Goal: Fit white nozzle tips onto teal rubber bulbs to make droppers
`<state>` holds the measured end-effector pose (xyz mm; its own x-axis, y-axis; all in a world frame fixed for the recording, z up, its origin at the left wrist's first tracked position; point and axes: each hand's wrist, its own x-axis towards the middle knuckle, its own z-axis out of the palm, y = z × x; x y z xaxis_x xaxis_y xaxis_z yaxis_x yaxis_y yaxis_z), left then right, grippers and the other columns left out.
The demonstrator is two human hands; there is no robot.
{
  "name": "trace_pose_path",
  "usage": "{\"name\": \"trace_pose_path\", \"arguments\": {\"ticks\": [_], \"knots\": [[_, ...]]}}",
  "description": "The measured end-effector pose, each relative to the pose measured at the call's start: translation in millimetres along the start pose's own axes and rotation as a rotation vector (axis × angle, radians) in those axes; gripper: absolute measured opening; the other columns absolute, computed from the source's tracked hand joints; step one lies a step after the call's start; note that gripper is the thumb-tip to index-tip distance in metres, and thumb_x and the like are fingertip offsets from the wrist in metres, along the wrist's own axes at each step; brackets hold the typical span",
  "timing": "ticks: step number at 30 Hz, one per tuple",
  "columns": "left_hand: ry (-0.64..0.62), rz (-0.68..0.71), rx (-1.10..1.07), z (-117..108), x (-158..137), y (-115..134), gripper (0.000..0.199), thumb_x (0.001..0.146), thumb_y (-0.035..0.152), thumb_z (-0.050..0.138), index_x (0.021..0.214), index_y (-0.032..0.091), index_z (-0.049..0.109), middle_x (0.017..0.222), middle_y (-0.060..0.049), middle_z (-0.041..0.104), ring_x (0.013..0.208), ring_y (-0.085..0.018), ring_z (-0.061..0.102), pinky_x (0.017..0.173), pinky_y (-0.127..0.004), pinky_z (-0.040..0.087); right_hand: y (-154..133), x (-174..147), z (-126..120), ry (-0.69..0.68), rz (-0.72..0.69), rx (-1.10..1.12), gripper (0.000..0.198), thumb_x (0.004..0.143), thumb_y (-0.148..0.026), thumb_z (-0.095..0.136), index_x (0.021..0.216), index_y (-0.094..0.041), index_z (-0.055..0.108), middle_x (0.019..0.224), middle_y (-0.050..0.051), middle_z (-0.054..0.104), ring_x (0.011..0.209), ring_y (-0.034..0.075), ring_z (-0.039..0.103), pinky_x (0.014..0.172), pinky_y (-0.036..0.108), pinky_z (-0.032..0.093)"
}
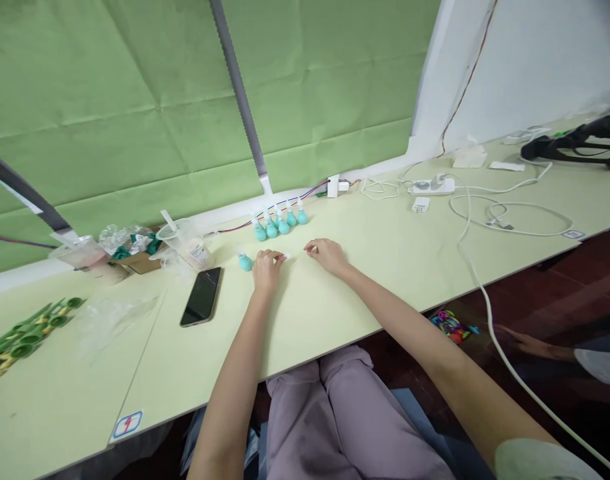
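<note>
My left hand [267, 270] is over the table, thumb and fingers pinched on a small white piece [287, 256] that pokes out at the fingertips. Facing it across a short gap is my right hand [327, 255], its fingers curled and pressed together; whatever it may hold is too small to make out. Just left of my left hand stands one teal bulb-shaped piece [245, 262] with a pale tip. Behind both hands, several similar teal bulbs [283, 225] with whitish tips stand upright in a close group.
A phone [201, 297] lies left of my hands. Plastic cups [185, 245] and a cardboard box [141, 261] stand by the wall. Green pieces [27, 340] lie far left. A power strip [432, 187] and white cable [467, 233] are on the right. Another person's hand [522, 343] shows below.
</note>
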<state>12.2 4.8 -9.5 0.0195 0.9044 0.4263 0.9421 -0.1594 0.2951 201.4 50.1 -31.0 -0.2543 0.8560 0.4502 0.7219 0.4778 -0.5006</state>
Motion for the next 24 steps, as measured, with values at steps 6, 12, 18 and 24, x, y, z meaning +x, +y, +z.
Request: {"name": "trace_pose_path", "arguments": {"ticks": [6,12,18,24], "knots": [[0.013,0.050,-0.017,2,-1,0,0.014,0.080,0.030,0.053,0.082,0.022,0.065,0.085,-0.004,0.063,0.090,-0.020,0.050,0.070,-0.028,0.039,-2,0,-1,-0.028,-0.070,-0.075,0.020,0.076,-0.013,0.057,0.090,-0.026,0.066,0.089,0.000,0.068,0.088,0.018,0.057,0.070,0.027,0.040],[-0.030,0.039,-0.026,5,-2,1,0.015,0.079,0.027,0.054,0.090,0.022,0.063,0.084,-0.004,0.063,0.090,-0.020,0.050,0.070,-0.028,0.040,-2,2,3,-0.075,-0.103,0.007,0.022,0.074,-0.014,0.061,0.093,-0.025,0.065,0.085,-0.002,0.069,0.080,0.014,0.059,0.073,0.026,0.038],[0.215,-0.058,0.013,-11,-4,2,0.041,0.080,0.037,0.053,0.116,0.020,0.048,0.096,-0.007,0.059,0.098,-0.022,0.048,0.083,-0.034,0.039,-9,2,0,-0.101,-0.048,0.111,0.018,0.073,-0.017,0.061,0.088,-0.026,0.065,0.084,-0.005,0.069,0.074,0.012,0.060,0.077,0.028,0.037],[0.665,-0.565,-0.020,-22,-1,-30,0.066,0.075,0.045,0.055,0.127,0.011,0.031,0.127,-0.019,0.040,0.118,-0.032,0.035,0.092,-0.045,0.032,-9,0,0,-0.053,-0.046,0.186,0.015,0.076,-0.021,0.057,0.088,-0.025,0.066,0.087,-0.002,0.069,0.073,0.013,0.060,0.076,0.030,0.040]]}}
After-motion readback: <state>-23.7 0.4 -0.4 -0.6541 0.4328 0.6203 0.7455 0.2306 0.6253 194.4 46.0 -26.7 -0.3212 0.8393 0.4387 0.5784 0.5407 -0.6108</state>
